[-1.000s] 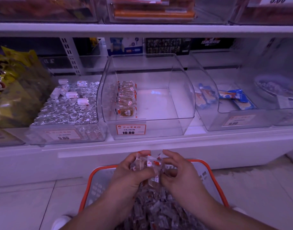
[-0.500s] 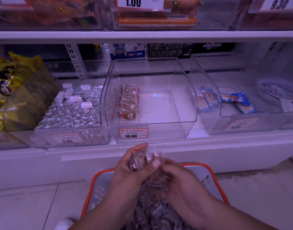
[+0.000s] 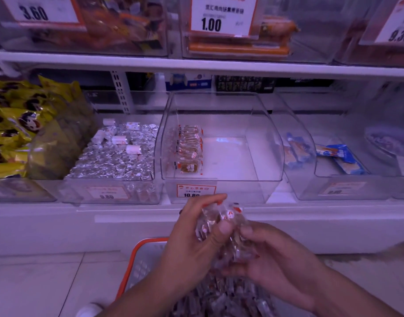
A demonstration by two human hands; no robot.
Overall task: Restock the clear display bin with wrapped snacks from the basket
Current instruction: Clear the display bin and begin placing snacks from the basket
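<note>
Left hand (image 3: pixel 191 239) curled round a bunch of small clear-wrapped snacks w/ red-and-white marks (image 3: pixel 221 221), thumb pressed across front, fingertips over top. Right hand (image 3: pixel 272 259) cupped under and beside same bunch, fingers bent round lower wrappers, thumb tip touching the pack near left thumb. Bunch held just above orange-rimmed grey plastic basket (image 3: pixel 136 259) on pale tiled floor (image 3: pixel 36 282); more clear wrappers heaped inside the basket (image 3: pixel 219 298), partly blurred.

Straight ahead on white lower shelf (image 3: pixel 127 216): clear curved-front plastic display bin (image 3: pixel 253 133), mostly bare white bottom, one row of brown wrapped snacks (image 3: pixel 189 152) stacked along its left wall. Orange-framed price tag reading 10.80 (image 3: pixel 196 191) on bin front, lower edge hidden by left fingers.

Left of it, clear bin of silver foil-wrapped pieces (image 3: pixel 114 159) w/ a few white rolls on top; further left, yellow packets (image 3: pixel 11 124). Right, clear bin w/ blue wrapped bars (image 3: pixel 340 156). Upper shelf tags: 3.60, 1.00, 9.30.
</note>
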